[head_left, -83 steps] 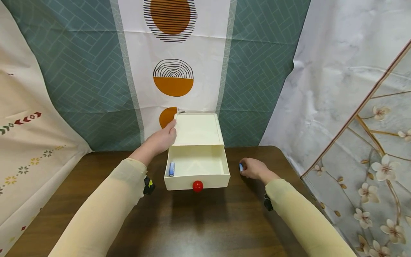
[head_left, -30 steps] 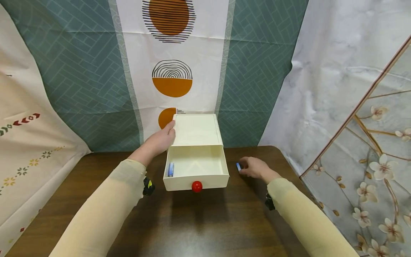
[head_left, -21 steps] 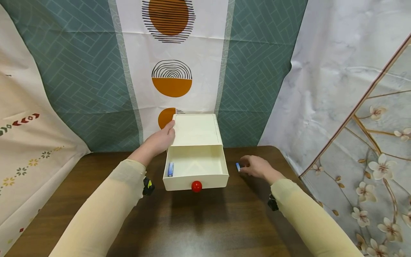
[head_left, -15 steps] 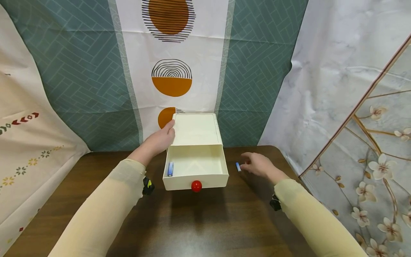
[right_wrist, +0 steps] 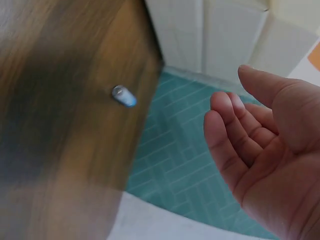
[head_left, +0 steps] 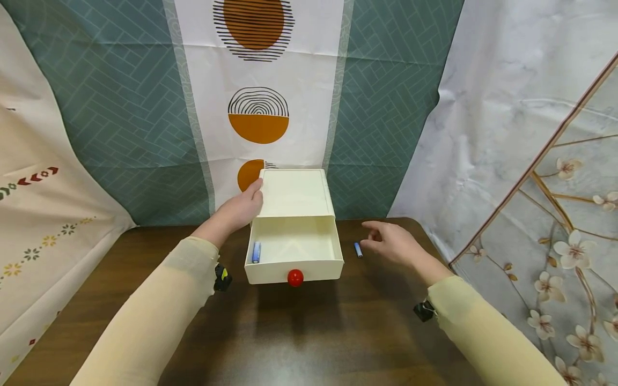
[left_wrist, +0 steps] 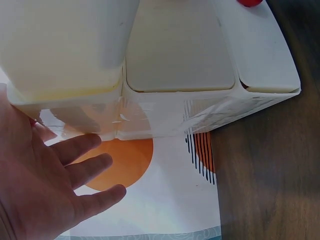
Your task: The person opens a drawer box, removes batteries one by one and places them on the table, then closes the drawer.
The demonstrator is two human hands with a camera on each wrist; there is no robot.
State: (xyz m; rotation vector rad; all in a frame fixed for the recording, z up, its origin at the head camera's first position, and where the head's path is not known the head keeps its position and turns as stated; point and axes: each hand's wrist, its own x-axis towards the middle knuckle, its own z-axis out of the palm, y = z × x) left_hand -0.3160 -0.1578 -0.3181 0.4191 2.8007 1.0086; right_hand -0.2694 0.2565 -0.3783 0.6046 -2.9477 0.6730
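Observation:
A cream drawer box [head_left: 295, 193] stands at the table's centre, its drawer [head_left: 293, 272] pulled out by a red round knob [head_left: 295, 277]. One blue battery [head_left: 256, 252] lies along the drawer's left wall. My left hand [head_left: 238, 212] grips the box's left side near the back; the left wrist view shows the other fingers [left_wrist: 92, 169] spread off it. To the right of the box, a second blue battery [head_left: 358, 250] lies on the tabletop. Just right of that battery is my right hand [head_left: 393, 244], holding nothing, its fingers loosely bent in the right wrist view.
The dark wooden table [head_left: 299, 338] runs back to a green and white patterned cloth [head_left: 386, 134]. A flowered white cloth [head_left: 531, 214] hangs along the right side, and a cream cloth [head_left: 53, 214] along the left.
The battery on the right was between my right fingers earlier; now it lies released on the table. My right hand has drawn off it to the right. The left hand keeps its place.

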